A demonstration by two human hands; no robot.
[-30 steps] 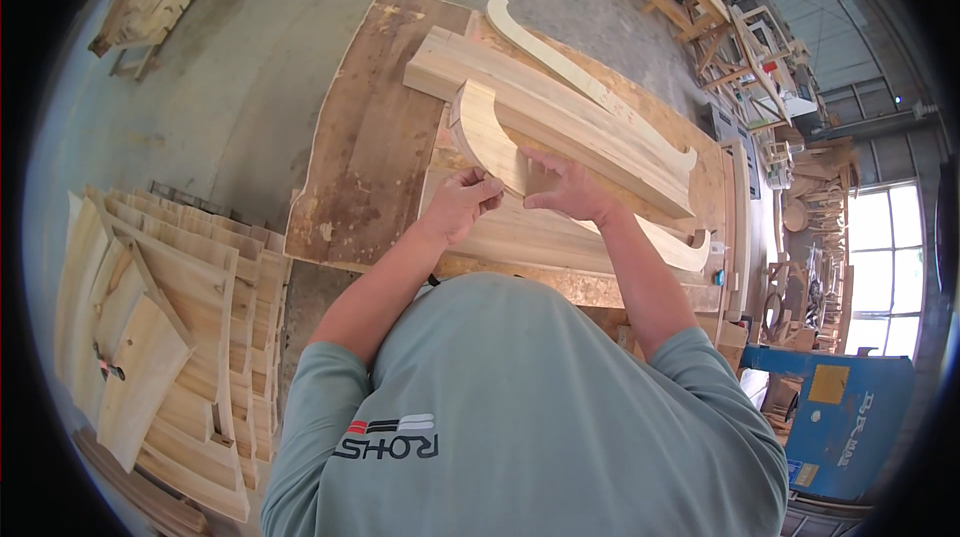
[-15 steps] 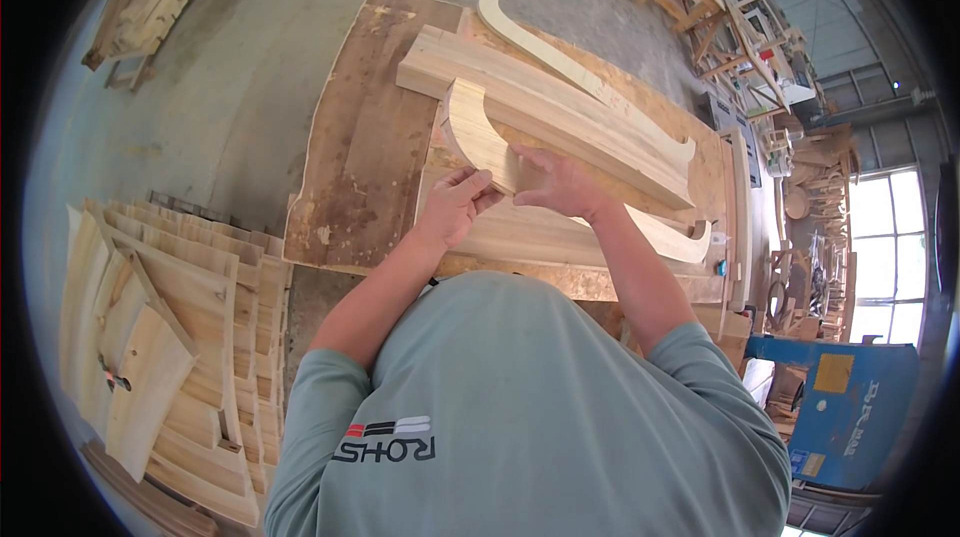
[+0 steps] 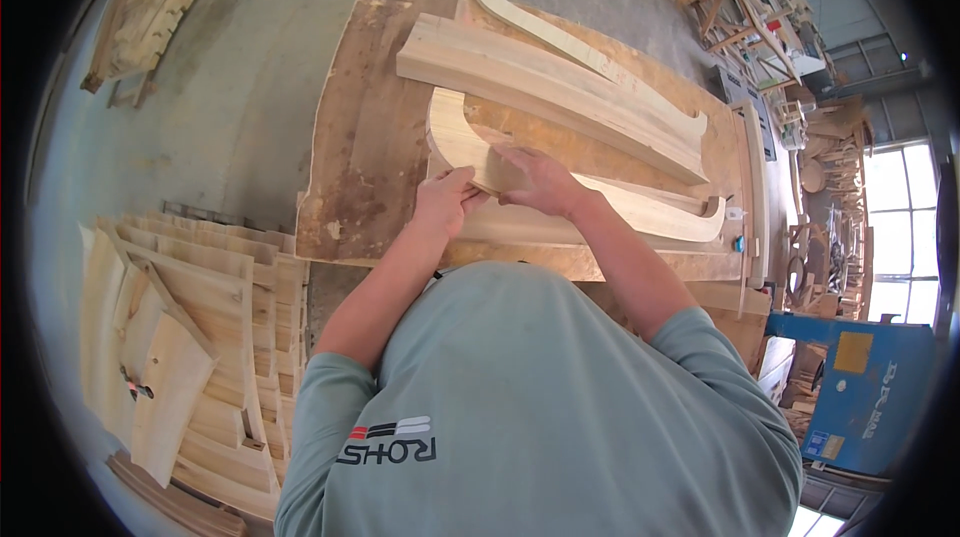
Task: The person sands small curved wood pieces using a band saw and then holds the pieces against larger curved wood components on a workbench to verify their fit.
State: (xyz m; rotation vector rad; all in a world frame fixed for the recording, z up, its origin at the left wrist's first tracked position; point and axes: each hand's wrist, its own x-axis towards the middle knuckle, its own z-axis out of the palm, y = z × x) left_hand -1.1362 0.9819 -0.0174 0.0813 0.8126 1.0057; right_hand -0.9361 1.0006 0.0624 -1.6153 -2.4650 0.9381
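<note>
A long curved wooden piece (image 3: 455, 137), pale and hooked at its left end, lies slantwise along the near side of the workbench. My left hand (image 3: 445, 199) is closed on its near edge, just below the hook, with the thumb on top. Beside it, my right hand (image 3: 540, 182) spans the piece, thumb at the near edge and fingers across to the far edge. Part of the wood is hidden under that hand; beyond it the piece runs on to a curled right end (image 3: 712, 222).
A thick wooden beam (image 3: 550, 92) and a thin curved wooden strip (image 3: 550, 35) lie farther back on the workbench (image 3: 345, 147). Stacked wooden panels (image 3: 200, 337) stand at left, with a wooden rack (image 3: 150, 22) beyond. A blue machine (image 3: 860, 387) stands at right.
The hooked end has turned slightly left and lower. Both hands keep hold of the piece, and my right hand lies flatter over it. The whole view has shifted a little.
</note>
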